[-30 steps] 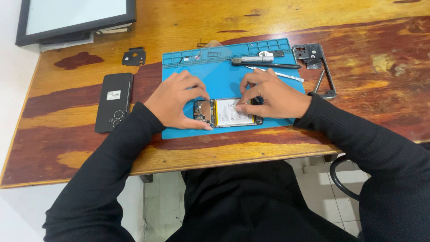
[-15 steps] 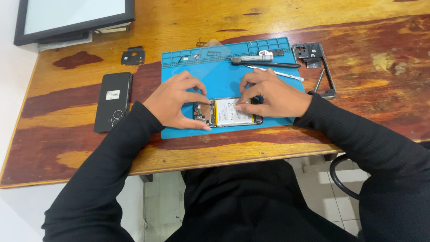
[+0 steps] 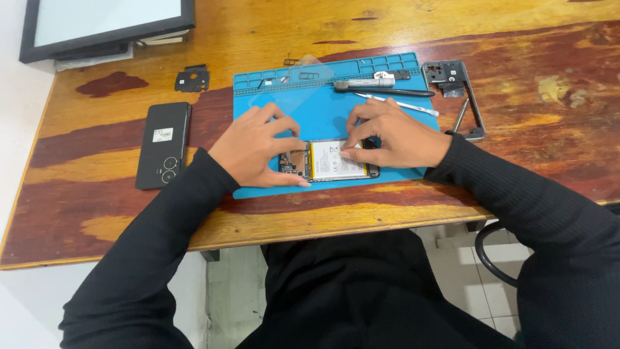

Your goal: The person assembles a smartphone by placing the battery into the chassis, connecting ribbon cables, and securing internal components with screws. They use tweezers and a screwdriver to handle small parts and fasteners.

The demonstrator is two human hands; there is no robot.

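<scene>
Phone (image 3: 329,161), opened with its battery showing, lies low on the blue mat (image 3: 323,113) on my desk (image 3: 387,32), just as a second ago; my left hand (image 3: 255,145) keeps steadying its end while my right hand (image 3: 394,139) pinches the battery's edge, so little has advanced.

Bench (image 3: 516,39): varnished wood, glossy, worn in patches. Work mat (image 3: 323,116): matt blue, probably silicone. Opened phone (image 3: 329,161): white, paper-like battery label. Back cover (image 3: 163,145): glossy black plastic. Sleeves (image 3: 529,200): black ribbed cloth.
</scene>
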